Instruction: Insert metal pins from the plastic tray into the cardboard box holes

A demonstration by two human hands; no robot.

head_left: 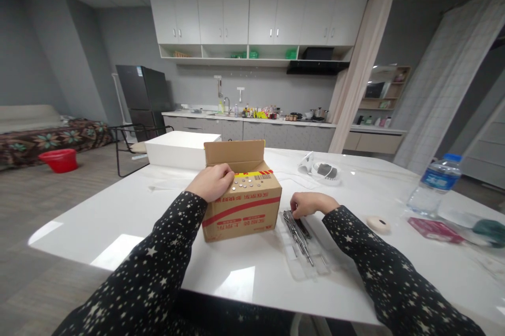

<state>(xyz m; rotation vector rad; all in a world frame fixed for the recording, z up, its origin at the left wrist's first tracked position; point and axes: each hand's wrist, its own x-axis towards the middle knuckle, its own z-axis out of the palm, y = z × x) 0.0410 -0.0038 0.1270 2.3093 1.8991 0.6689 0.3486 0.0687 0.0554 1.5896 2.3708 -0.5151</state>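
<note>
My left hand (213,182) is curled over the top left edge of a brown cardboard box (252,213) with red Chinese print and one flap standing up. Several small round silver pieces (244,185) lie on the box's top, beside my fingers. To the right of the box, my right hand (311,203) has its fingers pinched together at the far end of a clear plastic case (300,274). Slim metal tools (299,240), resembling drafting compasses, lie in that case. Whatever is between my right fingertips is too small to make out.
A white box (173,150) stands behind on the left of the white table (138,210). On the right are a water bottle (436,183), a pink packet (434,230) and a round beige item (377,224). A white corded device (325,171) sits farther back.
</note>
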